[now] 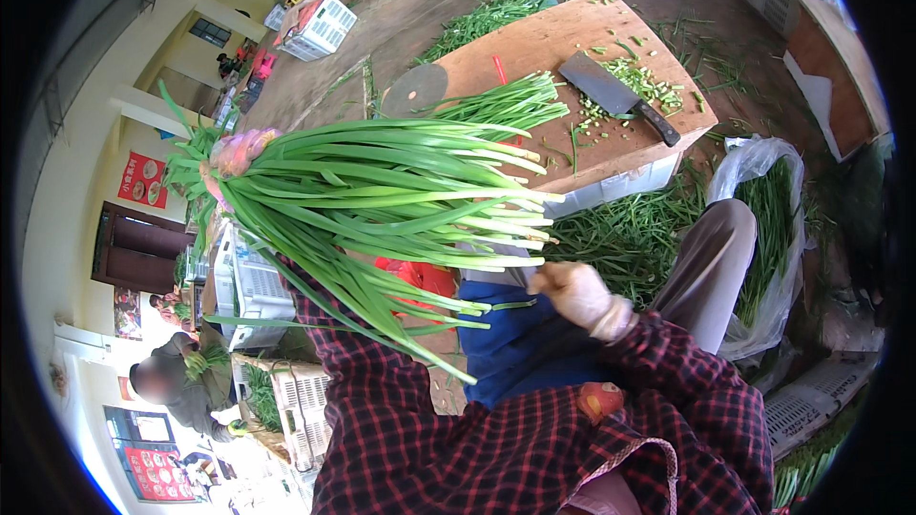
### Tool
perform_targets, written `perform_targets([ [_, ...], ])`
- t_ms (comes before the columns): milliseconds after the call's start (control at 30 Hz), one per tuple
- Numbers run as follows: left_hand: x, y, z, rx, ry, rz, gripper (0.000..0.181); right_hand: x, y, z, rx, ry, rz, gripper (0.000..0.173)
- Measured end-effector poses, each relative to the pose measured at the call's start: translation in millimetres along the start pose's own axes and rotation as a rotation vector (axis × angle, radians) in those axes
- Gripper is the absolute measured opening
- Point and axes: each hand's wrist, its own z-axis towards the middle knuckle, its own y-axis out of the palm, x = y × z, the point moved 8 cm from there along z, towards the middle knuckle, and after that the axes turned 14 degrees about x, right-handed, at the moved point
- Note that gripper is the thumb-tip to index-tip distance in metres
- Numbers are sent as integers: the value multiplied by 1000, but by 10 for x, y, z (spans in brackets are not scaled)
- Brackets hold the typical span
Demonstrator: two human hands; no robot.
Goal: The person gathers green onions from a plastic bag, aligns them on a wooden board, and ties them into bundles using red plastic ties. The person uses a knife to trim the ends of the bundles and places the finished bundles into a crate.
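Observation:
My left hand (236,154), in a glove, grips a large bunch of garlic chives (386,193) near its leafy ends. The pale cut ends fan out toward the right, and a few long leaves hang lower. Close to those stem ends is my right hand (576,297), also gloved, with its fingers curled; whether it pinches a stalk is unclear. Beyond the bunch, a wooden board (572,146) on a white crate bears a cleaver (608,86), chopped stem ends (644,86), a smaller bundle of chives (508,104) and a grey disc (415,91).
Loose trimmed leaves (622,236) cover the floor below the board. A clear plastic bag (783,250) of chives stands beside my knee (723,229). Left are white plastic crates (304,400) and a co-worker (193,379) holding greens. A red plastic bag (422,279) lies under the bunch.

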Motion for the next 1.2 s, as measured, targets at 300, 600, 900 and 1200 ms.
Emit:
perform_targets([
  [300, -198, 354, -147, 428, -776, -1097, 29, -440, -231, 156, 25, 520, 551, 36],
  [600, -375, 328, -263, 212, -604, -499, 37, -449, -189, 580, 128, 406, 963, 36],
  [900, -722, 62, -442, 416, -672, -707, 38, -314, 185, 638, 86, 808, 1504, 27],
  [1200, -122, 682, -221, 428, -888, -705, 31, -219, 267, 634, 200, 770, 1534, 21],
])
